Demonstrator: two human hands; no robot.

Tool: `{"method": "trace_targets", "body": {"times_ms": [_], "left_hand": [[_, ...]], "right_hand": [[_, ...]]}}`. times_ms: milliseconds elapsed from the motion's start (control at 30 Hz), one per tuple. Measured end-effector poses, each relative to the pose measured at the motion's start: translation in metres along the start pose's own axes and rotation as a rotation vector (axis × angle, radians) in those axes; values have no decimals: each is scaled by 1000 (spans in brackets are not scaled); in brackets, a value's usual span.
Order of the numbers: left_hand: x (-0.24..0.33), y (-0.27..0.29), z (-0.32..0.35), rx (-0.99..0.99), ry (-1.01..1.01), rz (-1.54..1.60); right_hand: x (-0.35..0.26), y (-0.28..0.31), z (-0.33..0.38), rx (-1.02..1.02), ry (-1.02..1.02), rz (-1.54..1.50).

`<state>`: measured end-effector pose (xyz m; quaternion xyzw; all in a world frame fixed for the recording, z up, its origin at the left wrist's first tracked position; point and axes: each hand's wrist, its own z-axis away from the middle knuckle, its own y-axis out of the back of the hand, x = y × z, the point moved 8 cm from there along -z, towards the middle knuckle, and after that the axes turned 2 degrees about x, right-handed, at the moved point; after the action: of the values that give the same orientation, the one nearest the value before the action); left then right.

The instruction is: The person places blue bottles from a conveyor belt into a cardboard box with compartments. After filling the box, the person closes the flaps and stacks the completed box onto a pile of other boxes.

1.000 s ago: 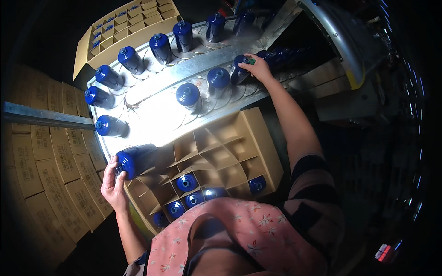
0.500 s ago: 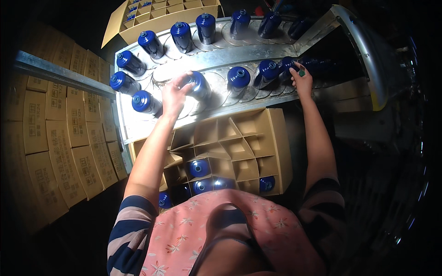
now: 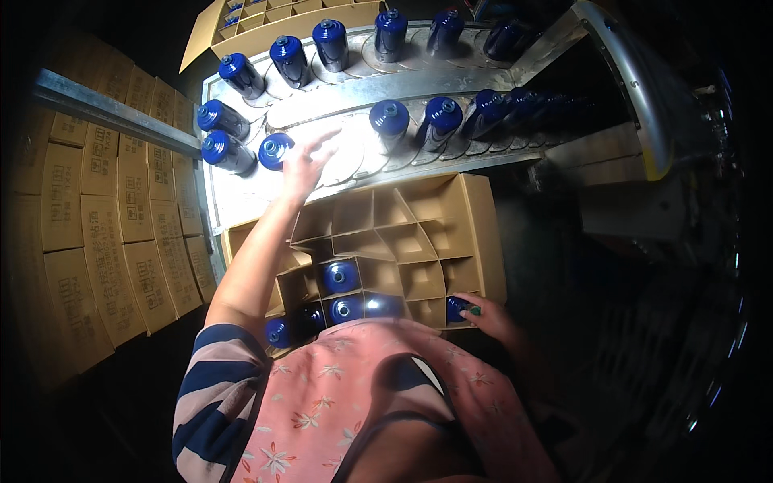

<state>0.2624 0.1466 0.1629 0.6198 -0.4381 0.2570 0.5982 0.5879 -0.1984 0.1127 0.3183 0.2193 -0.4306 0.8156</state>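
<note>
The left hand [image 3: 302, 165] reaches out over the bright metal conveyor surface [image 3: 241, 205], its fingers [image 3: 322, 138] spread wide and holding nothing. It hovers just beside a blue bottle [image 3: 275, 150] that stands on the conveyor, the thumb side nearly touching the bottle's cap; whether skin meets the bottle cannot be told.

The right hand [image 3: 491, 318] is low at the near right corner of the cardboard carton [image 3: 475, 233], which sits against the conveyor's near edge. Its fingers are curled around a second blue bottle [image 3: 457, 307] that is set into the carton's near right cell, with only the bottle's top showing above the divider.

The carton is split by cardboard dividers [image 3: 386, 233] into cells. Several cells on the near side already hold bottles: one in the middle row [image 3: 340, 276], and a run along the nearest row [image 3: 348, 308] toward the left corner [image 3: 278, 332]. The far cells stand unfilled.

More blue bottles stand on round discs along the conveyor: a pair at the left bend [image 3: 221, 137], a line on the far track [image 3: 330, 44], and a group on the near track to the right [image 3: 439, 121]. Stacked flat cartons [image 3: 105, 233] lie to the left, and another divided box [image 3: 266, 16] sits beyond the conveyor.
</note>
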Motion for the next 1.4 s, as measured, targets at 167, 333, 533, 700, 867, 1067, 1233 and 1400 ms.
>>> {"method": "trace_targets", "body": {"times_ms": [167, 333, 533, 700, 867, 1067, 1233, 1400], "left_hand": [[-61, 102, 168, 88, 290, 350], [-88, 162, 323, -21, 508, -92], [-78, 146, 368, -219, 93, -204], [-74, 143, 372, -241, 168, -250], [-40, 132, 352, -155, -119, -337], [-33, 107, 354, -286, -54, -279], [-32, 88, 360, -220, 43, -411], [-47, 76, 354, -112, 181, -421]], "right_hand": [[0, -6, 15, 284, -28, 193], [-14, -49, 23, 331, -60, 493], [-42, -87, 8, 519, 126, 265], [-95, -34, 51, 608, 112, -56], [-218, 52, 84, 696, 512, -256], [-297, 98, -38, 712, 777, -369], [-301, 123, -187, 805, 551, -275], [-272, 146, -266, 800, 298, -181]]}}
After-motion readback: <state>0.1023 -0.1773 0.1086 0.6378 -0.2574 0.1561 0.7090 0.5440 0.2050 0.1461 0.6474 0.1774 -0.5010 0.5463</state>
